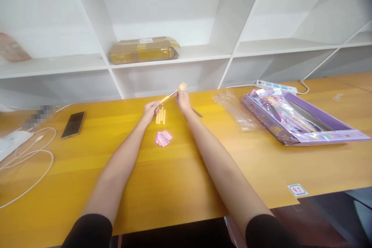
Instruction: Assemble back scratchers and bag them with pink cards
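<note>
A thin stick tool with a yellow handle, a metal rod and a small yellow hand-shaped end is held above the table near its back edge. My left hand is closed round the yellow handle. Near the hand-shaped end, my right hand pinches the rod. Several short yellow sticks lie side by side just below my left hand. Closer to me is a small fanned pile of pink cards. A dark thin rod lies beside my right wrist.
At the right, an open purple box holds plastic-wrapped items, with clear plastic wrap beside it. A phone and white cables lie at the left. Behind are a power strip and white shelves with a cardboard box.
</note>
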{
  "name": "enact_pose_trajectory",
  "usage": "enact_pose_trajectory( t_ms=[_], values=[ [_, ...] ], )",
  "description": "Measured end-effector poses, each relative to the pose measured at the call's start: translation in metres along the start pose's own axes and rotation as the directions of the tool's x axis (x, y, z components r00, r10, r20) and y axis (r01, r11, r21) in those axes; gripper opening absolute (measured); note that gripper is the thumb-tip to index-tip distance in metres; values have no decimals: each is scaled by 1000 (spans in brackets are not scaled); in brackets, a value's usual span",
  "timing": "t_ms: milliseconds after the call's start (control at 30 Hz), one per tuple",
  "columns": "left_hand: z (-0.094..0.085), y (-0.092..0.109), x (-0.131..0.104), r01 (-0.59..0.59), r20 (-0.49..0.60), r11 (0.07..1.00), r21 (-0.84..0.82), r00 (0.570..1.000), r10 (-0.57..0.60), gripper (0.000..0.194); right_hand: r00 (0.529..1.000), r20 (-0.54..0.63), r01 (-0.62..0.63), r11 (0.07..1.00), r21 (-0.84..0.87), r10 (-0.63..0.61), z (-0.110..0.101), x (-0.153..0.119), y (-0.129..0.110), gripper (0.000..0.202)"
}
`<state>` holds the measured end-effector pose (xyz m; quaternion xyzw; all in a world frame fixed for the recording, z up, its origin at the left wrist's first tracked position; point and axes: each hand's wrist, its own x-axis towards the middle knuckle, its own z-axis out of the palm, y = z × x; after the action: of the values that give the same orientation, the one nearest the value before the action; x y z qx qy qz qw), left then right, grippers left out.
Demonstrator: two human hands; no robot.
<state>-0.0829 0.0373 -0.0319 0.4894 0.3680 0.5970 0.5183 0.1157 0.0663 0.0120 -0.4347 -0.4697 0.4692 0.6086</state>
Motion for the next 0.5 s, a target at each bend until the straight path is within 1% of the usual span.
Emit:
enact_pose_trajectory(
  t_ms=[67, 100, 133, 167, 200, 233, 267, 300, 367, 400, 433, 500],
  values=[
    [1, -1, 0, 27, 23, 1000, 9, 999, -27, 38, 990, 139, 1, 994, -107, 14, -28, 8, -6, 62],
    [2, -1, 0, 32, 14, 999, 4, 999, -32, 39, 984, 178, -1, 986, -167, 31, -46, 13, -9, 58],
    [2, 0, 0, 32, -3, 999, -12, 999, -32, 40, 986, 160, -2, 974, -227, 40, -66, 17, -11, 53],
    [3, 0, 0, 30, -25, 999, -39, 999, -31, 41, 995, 94, -11, 954, -300, 41, -87, 22, -14, 46],
    [4, 1, 0, 25, -46, 997, -76, 999, -29, 41, 999, -26, -30, 921, -388, 22, -110, 26, -17, 38],
    [4, 2, 0, 19, -64, 993, -119, 998, -27, 42, 984, -177, -76, 863, -499, -16, -133, 29, -20, 31],
    [5, 3, 0, 14, -79, 987, -161, 996, -27, 42, 945, -322, -153, 783, -602, -63, -157, 31, -23, 27],
    [5, 4, 0, 10, -95, 980, -200, 995, -29, 42, 906, -412, -214, 737, -641, -95, -180, 31, -27, 28],
    [6, 6, 0, 4, -123, 967, -254, 992, -37, 42, 840, -524, -311, 665, -679, -142, -224, 26, -33, 33],
    [6, 6, 0, 5, -136, 963, -269, 990, -43, 42, 815, -558, -351, 632, -691, -156, -244, 22, -35, 33],
    [6, 7, 1, 7, -148, 961, -276, 988, -49, 42, 798, -579, -388, 592, -706, -167, -260, 16, -36, 31],
    [7, 8, 1, 15, -158, 961, -276, 985, -61, 42, 786, -591, -448, 491, -747, -184, -286, 7, -35, 27]
  ],
)
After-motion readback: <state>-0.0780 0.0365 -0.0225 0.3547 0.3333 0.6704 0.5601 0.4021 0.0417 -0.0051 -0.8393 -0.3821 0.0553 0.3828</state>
